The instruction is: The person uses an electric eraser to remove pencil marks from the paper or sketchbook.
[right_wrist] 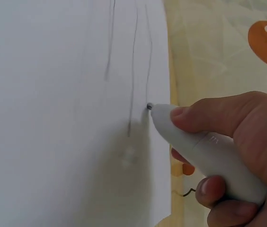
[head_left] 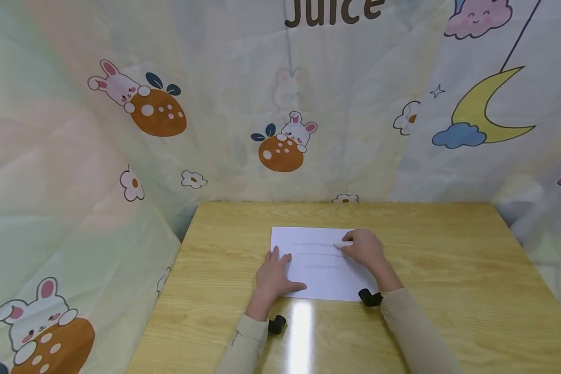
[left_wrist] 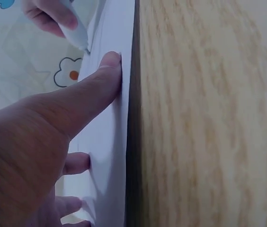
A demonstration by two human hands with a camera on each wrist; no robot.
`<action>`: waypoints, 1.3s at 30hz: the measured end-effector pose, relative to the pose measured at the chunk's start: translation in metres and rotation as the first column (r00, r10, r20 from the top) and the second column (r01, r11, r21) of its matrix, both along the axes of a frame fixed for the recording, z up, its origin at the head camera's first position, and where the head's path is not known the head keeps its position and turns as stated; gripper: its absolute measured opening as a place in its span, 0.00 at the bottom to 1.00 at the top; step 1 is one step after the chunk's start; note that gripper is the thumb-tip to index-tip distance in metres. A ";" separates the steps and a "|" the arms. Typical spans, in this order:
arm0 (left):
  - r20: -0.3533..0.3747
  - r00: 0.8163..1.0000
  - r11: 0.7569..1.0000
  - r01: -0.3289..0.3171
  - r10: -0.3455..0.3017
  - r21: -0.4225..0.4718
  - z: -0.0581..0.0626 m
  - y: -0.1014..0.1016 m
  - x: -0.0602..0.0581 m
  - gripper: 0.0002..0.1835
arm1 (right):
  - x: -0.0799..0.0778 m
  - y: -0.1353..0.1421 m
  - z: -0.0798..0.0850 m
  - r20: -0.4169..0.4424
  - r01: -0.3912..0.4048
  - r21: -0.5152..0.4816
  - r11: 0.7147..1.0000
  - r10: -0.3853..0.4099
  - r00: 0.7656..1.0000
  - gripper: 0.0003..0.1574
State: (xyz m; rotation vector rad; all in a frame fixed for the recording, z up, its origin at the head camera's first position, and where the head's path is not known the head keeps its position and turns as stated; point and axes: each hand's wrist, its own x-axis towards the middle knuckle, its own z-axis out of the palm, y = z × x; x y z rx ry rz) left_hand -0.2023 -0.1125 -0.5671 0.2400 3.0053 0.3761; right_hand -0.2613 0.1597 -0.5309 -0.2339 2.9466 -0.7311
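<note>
Table (head_left: 472, 259) looked like wood or wood-effect board, pale grain streaked, smooth, glossy enough to return a bright white strip of light. Paper (head_left: 327, 285) was matt and smooth; drawn lines (right_wrist: 133, 71) on it read dull grey, graphite-like. Pen-like tool (right_wrist: 209, 156) appeared to be smooth white plastic, soft sheen, its tip dark. Backdrop (head_left: 224, 78) seemed thin printed cloth, matt, creased. Sleeves (head_left: 416, 332) were matt woven-looking cloth.

A counter (head_left: 458, 249) is being bordered behind by a printed cloth (head_left: 224, 62), on which fruits (head_left: 161, 119) are being hugged by rabbits (head_left: 121, 88) and a moon (head_left: 471, 104) is being overlapped by a cloud (head_left: 459, 136). Glare (head_left: 300, 337) is being reflected by the counter.
</note>
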 end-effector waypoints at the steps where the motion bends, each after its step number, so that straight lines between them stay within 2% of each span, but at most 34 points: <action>1: -0.001 1.000 1.000 -0.002 0.002 0.002 0.001 -0.001 -0.001 0.54 | -0.001 -0.001 0.001 0.000 0.001 0.004 1.000 -0.001 1.000 0.14; 8: 0.028 1.000 0.999 -0.002 0.004 -0.043 0.003 -0.004 -0.004 0.55 | -0.003 -0.005 0.002 0.004 0.019 0.016 1.000 -0.019 1.000 0.15; 17: 0.034 0.999 1.000 0.021 -0.020 -0.017 0.003 0.002 0.000 0.54 | 0.002 -0.001 -0.002 0.000 0.018 0.007 1.000 -0.018 1.000 0.15; 27: 0.024 1.000 1.000 0.014 -0.013 -0.020 0.005 0.001 -0.005 0.54 | -0.003 -0.005 0.002 -0.009 0.005 0.013 1.000 -0.005 1.000 0.14; 34: 0.009 1.000 0.999 0.018 -0.017 -0.034 0.002 0.000 -0.003 0.54 | 0.004 -0.004 0.003 0.010 0.033 0.010 0.999 -0.033 0.999 0.14; 39: 0.027 1.000 1.000 0.011 -0.010 -0.030 0.002 0.000 0.000 0.54 | 0.007 -0.006 0.001 0.015 0.027 0.015 1.000 -0.027 1.000 0.13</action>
